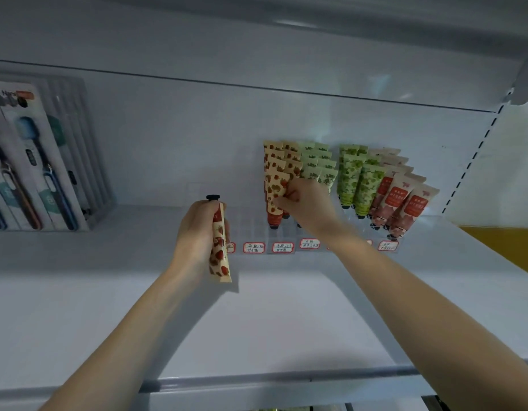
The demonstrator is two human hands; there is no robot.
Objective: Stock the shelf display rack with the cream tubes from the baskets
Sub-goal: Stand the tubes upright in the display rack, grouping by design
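Left hand: your left hand [197, 232] is wrapped round a strawberry-print tube [219, 256], black cap [212, 198] up and crimped end down. It is held over the shelf [256, 315], just left of the filled rows.
Right hand: your right hand [308, 206] pinches the front strawberry tube [275, 188] in the display rack [250, 229], fingertips on its lower half. That tube stands cap-down in its slot.
Rack: clear plastic, set at the back of the shelf. From left to right it holds strawberry rows, pale green tubes [317, 166], leafy green tubes [357, 182] and pink-and-red tubes [405, 203].
Tags: red-bordered price tags [253, 247] run along the rack's front edge; the handwriting is too small to read.
Far left: toothbrush packs [34, 161] lean on the back wall, well apart from the rack.
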